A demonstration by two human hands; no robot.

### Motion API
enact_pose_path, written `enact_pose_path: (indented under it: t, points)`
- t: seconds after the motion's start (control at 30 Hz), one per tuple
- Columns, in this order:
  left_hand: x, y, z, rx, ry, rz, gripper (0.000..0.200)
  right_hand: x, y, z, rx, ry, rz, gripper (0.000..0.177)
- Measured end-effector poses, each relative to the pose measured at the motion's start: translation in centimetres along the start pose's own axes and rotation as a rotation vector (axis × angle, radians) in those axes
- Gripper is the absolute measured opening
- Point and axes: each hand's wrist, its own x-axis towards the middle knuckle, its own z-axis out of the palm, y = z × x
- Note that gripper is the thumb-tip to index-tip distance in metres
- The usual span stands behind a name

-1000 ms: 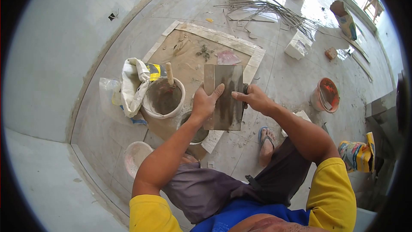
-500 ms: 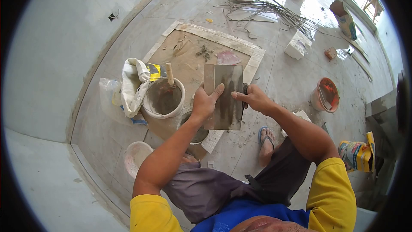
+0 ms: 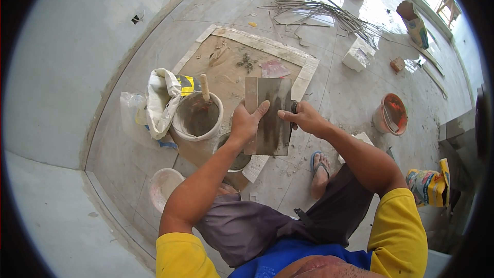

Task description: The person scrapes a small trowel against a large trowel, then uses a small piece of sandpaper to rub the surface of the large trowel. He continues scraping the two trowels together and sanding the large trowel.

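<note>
In front of me is a rectangular plastering trowel (image 3: pixel 274 136), its metal face streaked with dark wet patches. My right hand (image 3: pixel 307 118) is closed round the dark handle at its right edge, thumb resting on the face. A paler flat plate (image 3: pixel 250 90) shows along the trowel's left side; its full shape is hidden. My left hand (image 3: pixel 244 123) grips this side, thumb over the front and fingers out of sight behind. Just left stands a bucket of grey mortar (image 3: pixel 198 118) with a wooden-handled tool (image 3: pixel 205 87) upright in it. A second mortar container (image 3: pixel 240 160) is partly behind my left forearm.
Brown sheeting edged with pale strips (image 3: pixel 262 41) covers the floor ahead. An opened white sack (image 3: pixel 158 105) leans by the mortar bucket. Rightward are an orange-lined bucket (image 3: pixel 383 118), a white box (image 3: pixel 356 55), thin metal rods (image 3: pixel 329 11) and a yellow bag (image 3: pixel 426 185).
Both hands keep the same hold on the trowel and plate. The surroundings have shifted very slightly in the view.
</note>
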Motion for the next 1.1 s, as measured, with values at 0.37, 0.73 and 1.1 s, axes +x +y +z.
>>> enact_pose_path:
  t: [0.37, 0.73, 1.1]
  points:
    - [0.0, -0.1, -0.1, 0.019, 0.003, 0.011, 0.057, -0.5, -1.2, -0.1, -0.071, 0.007, 0.035, 0.046]
    - [-0.2, 0.2, -0.2, 0.034, 0.006, 0.006, 0.063, -0.3, -0.8, 0.0, -0.035, -0.011, -0.003, 0.046]
    - [0.1, -0.5, -0.1, -0.019, 0.017, 0.017, 0.055, -0.6, -1.2, 0.0, -0.032, -0.020, -0.008, 0.044]
